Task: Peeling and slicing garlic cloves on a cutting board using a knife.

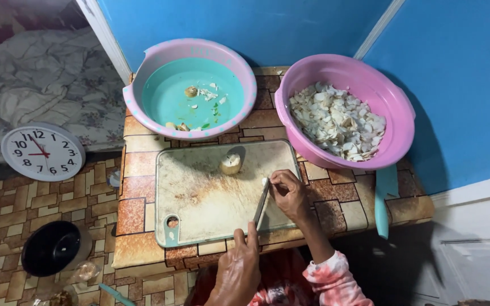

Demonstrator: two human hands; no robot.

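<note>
Left hand [237, 272] gripping knife [261, 204]

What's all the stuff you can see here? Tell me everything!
Cutting board: one, whitish and stained, on the small table.
Pale root piece: one, cream, on the board's far side.
Knife: one, dark blade, over the board's right edge.
Teal-lined basin: one, pink rim, back left, a few scraps inside.
Pink basin: one, back right, full of white slices.
Table: one, brown tile pattern.
Wall clock: one, white, on the floor at left.
Black bowl: one, on the floor.
Left hand: holds the knife.
Right hand: fingers pinch a small white piece.
</note>
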